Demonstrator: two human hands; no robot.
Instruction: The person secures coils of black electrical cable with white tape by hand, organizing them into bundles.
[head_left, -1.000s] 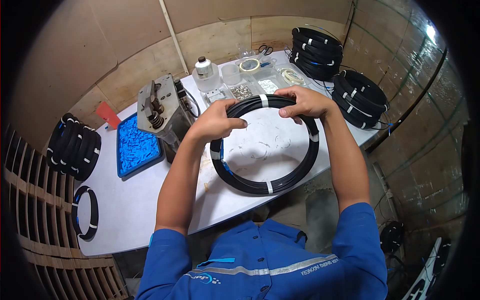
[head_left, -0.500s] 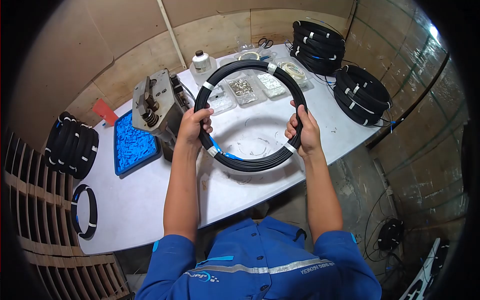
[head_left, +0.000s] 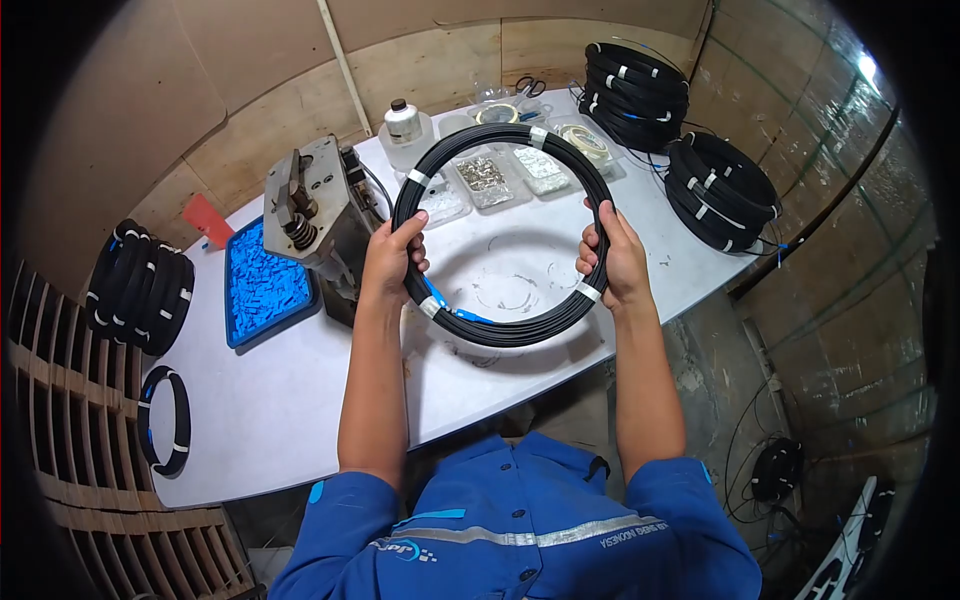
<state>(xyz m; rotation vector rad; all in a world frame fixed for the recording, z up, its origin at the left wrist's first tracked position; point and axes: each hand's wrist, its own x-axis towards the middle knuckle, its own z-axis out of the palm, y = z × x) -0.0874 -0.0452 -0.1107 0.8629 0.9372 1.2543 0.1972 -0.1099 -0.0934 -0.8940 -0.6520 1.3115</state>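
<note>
A round coil of black cable (head_left: 463, 143), bound with white bands and carrying a blue connector at its lower left, is held up above the white table. My left hand (head_left: 397, 258) grips the coil's left side, with the thumb across it. On the opposite side, my right hand (head_left: 613, 256) has its fingers wrapped round the cable. Bare tabletop shows through the ring's lower half, and small plastic trays show through its upper half.
A metal machine (head_left: 325, 215) stands beside a tray of blue parts (head_left: 268, 285). Stacked black coils (head_left: 635, 95) sit back right, more coils (head_left: 722, 190) right, others (head_left: 140, 290) left. A white bottle (head_left: 402, 122) and scissors (head_left: 530, 87) are at the back.
The coil has turned slightly clockwise within my hands and shifted a little. Both hands still grip it.
</note>
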